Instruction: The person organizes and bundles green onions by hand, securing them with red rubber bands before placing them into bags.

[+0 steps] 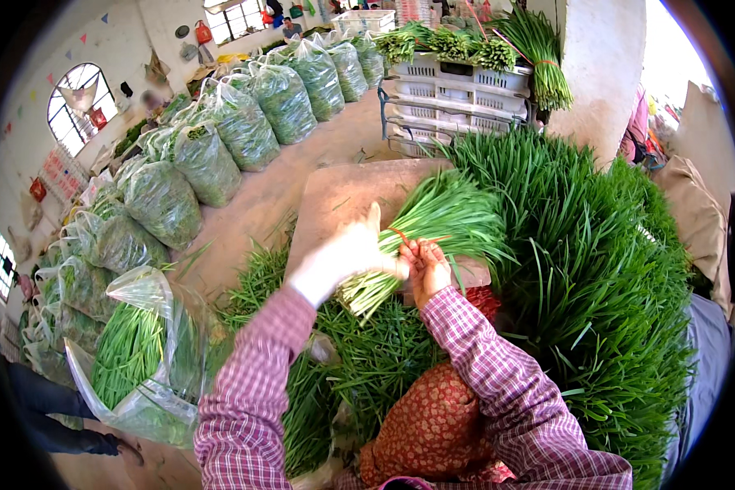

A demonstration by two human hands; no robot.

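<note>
A bunch of green garlic chives [452, 214] lies on a worn board [328, 193] before me, pale stem ends toward me and leaf tips away to the right. Around its stems runs a thin red tie [398, 234]. My right hand [428, 270] is closed, its fingertips pinching the red tie at the near right side of the bunch. From the left, my left hand [345, 255] reaches over the stems with its thumb raised. Motion smears it, and its fingers near the tie do not show clearly.
Loose chives [588, 278] are heaped high on the right. Cut greens [367, 367] lie below my arms. An open clear bag of chives [131, 351] stands at the lower left, near a person's legs [53, 408]. Filled bags [163, 204] line the left; stacked white crates [457, 98] stand beyond the board.
</note>
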